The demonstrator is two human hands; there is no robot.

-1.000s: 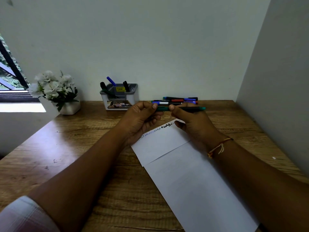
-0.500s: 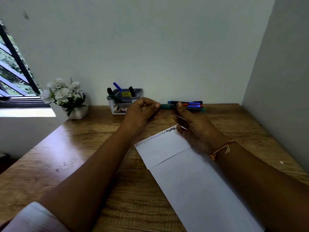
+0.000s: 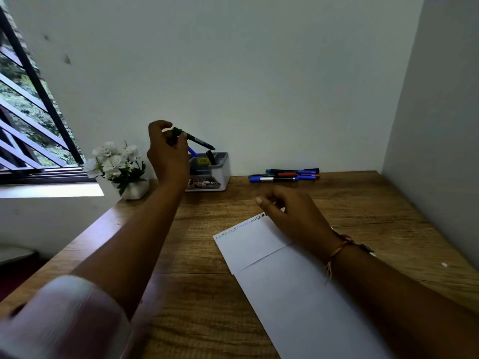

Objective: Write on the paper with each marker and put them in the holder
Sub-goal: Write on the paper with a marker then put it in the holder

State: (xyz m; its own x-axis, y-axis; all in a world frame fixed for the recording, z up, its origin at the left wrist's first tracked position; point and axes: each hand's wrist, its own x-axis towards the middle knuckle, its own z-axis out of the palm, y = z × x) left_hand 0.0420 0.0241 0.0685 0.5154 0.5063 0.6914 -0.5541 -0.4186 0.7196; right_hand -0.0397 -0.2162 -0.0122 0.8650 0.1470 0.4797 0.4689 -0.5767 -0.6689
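While my left hand [image 3: 167, 154] pinches the green marker [image 3: 199, 141] above the holder [image 3: 221, 174],
its barrel slants down-right from my fingers; my right hand [image 3: 293, 216] hangs slack over the paper [image 3: 298, 294].

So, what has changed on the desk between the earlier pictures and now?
The left hand took the green marker alone and lifted it to the left, up over the holder. The right hand let go of it and now hangs empty over the top of the paper. The paper, the holder and the markers by the wall stayed where they were.
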